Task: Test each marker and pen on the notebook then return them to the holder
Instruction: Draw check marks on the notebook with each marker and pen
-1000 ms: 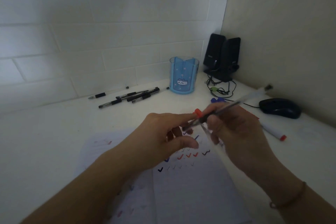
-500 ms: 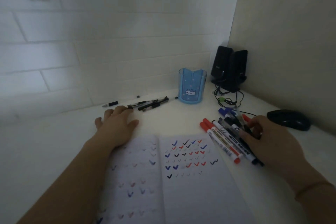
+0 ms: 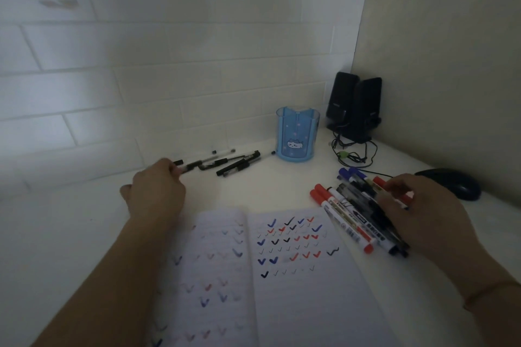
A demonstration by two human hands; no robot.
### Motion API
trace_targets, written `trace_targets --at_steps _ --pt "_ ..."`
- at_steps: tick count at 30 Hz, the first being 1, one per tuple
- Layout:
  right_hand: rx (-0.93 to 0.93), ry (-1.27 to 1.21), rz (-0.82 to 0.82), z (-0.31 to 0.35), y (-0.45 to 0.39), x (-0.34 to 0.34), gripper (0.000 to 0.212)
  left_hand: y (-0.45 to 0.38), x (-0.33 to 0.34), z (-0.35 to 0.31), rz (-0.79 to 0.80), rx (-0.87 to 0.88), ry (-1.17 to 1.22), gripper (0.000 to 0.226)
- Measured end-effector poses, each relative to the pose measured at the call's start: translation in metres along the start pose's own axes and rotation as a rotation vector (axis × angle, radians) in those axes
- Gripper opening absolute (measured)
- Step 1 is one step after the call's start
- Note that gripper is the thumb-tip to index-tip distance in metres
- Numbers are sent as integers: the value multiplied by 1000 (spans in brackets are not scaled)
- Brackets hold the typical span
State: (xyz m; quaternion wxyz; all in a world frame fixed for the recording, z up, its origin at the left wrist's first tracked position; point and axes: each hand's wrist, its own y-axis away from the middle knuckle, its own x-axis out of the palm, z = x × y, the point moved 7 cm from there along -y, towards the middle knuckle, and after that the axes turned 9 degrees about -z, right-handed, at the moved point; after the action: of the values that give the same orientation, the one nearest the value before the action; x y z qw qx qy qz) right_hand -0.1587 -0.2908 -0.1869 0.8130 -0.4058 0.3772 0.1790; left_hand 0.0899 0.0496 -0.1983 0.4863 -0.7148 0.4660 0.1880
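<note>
Both hands had left the notebook [image 3: 282, 276]: the left hand [image 3: 156, 191] now pinched a black pen [image 3: 191, 165] near the wall, the right hand [image 3: 417, 214] gripped the markers [image 3: 346, 214]; the empty holder [image 3: 296, 135] suggested returning comes next.

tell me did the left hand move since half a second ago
Yes. The left hand has gone from lying flat at the notebook corner to the black pens by the wall, pinching one, left of the blue holder.

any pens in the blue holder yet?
No: the translucent blue plastic pen holder stands empty, with the black pens lying on the white desk beside it.
</note>
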Motion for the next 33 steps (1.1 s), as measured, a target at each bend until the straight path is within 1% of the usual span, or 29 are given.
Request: trace_targets --at_steps 2,3,4,5,7,8,9,11,13,15,16,17,20,21,24,28,31,33 --pt "-37 -59 -32 16 3 -10 19 3 -20 -17 -87 39 283 19" --pt "-68 -118 -28 27 6 -13 16 9 -30 -31 -95 73 442 20" --pt "-98 -197 1 39 11 -16 14 19 -38 -48 -73 142 572 21" --pt "-126 -290 47 51 17 -17 15 32 -44 -68 -11 250 657 21" --pt "-161 -527 126 71 28 -19 29 66 -47 -106 189 501 717 20" --pt "-162 -668 148 77 33 -21 36 82 -45 -117 282 599 703 19" --pt "-152 -812 160 81 35 -22 39 95 -44 -124 342 668 684 20" --pt "-79 -1059 167 80 37 -23 41 108 -42 -132 407 710 686 18" --pt "2 -1190 146 76 36 -21 46 118 -42 -137 460 720 703 15" --pt "18 -1136 103 76 36 -19 49 129 -43 -144 493 774 680 16" --pt "3 -1089 104 79 38 -17 47 136 -44 -147 506 817 670 16" --pt "-20 -1064 134 83 40 -14 43 142 -45 -150 524 861 672 16" --pt "-77 -1142 327 100 52 -4 34 151 -50 -154 601 940 729 11" --pt "-100 -1132 357 104 54 -2 32 151 -49 -155 619 954 735 11" --pt "-110 -1104 375 109 56 -3 25 148 -46 -154 605 964 708 17" --pt "-8 -1192 382 104 54 1 31 144 -46 -154 582 939 716 19" --pt "-56 -1153 353 105 55 -1 29 143 -46 -154 603 917 729 19" --pt "-89 -1150 358 106 55 -2 33 143 -46 -154 618 907 740 18"
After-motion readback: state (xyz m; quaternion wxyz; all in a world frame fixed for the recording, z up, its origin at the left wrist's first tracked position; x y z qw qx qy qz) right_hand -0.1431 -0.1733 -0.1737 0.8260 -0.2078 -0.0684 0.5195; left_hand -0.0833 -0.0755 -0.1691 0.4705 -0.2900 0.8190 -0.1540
